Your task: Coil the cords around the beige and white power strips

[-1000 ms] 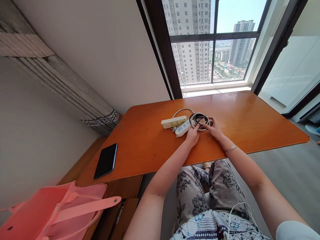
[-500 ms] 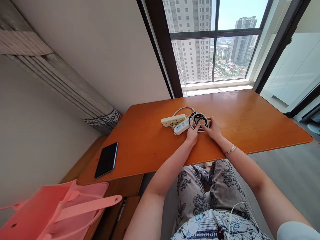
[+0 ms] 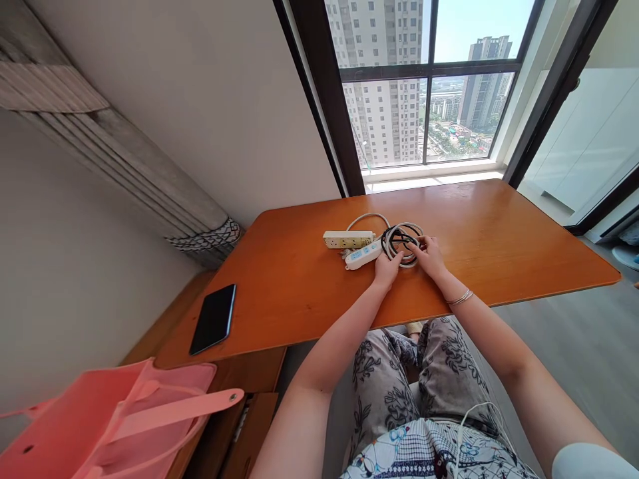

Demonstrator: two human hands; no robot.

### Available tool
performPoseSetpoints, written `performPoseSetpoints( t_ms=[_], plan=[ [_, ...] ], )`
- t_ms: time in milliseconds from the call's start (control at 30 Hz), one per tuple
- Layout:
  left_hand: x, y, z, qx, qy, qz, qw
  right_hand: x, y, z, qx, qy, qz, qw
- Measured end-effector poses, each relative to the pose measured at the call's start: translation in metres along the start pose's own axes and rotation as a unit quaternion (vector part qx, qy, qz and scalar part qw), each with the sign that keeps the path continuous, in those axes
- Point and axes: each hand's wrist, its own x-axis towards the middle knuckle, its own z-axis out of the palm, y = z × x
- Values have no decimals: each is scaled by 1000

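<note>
Two white power strips lie side by side on the wooden table [image 3: 294,286]. The farther power strip [image 3: 348,239] is cream-coloured; the nearer power strip [image 3: 363,255] has blue sockets and points toward my hands. A coil of white and black cable [image 3: 402,229] sits at the nearer strip's right end. My left hand [image 3: 387,269] grips the coil's near left side, fingers closed. On the right side of the coil, my right hand [image 3: 429,258] pinches the cable. A loop of white cord [image 3: 369,214] arches behind the strips.
A dark tablet [image 3: 213,319] lies at the table's left end. Below it, a pink bag [image 3: 114,419] with a strap stands beside the table. Behind the table are a window [image 3: 429,120] and a gathered curtain [image 3: 150,166] at the left.
The coil has loosened and spread to the right, its loops less tight. Both hands have shifted slightly right with it. The farther strip has turned a little and lies straighter.
</note>
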Motion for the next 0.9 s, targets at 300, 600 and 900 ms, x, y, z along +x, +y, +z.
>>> performPoseSetpoints(
  t_ms=[300, 600, 900],
  plan=[
    [-5, 6, -6, 263, 1, 180, 948, 10, 12, 7, 48, 7, 38, 998],
    [-28, 22, -4, 392, -131, 385, 825, -6, -11, -5, 219, -69, -110, 967],
    [-28, 19, -3, 487, -258, 411, 726, -9, -39, -19, 223, -84, -59, 969]
  ],
)
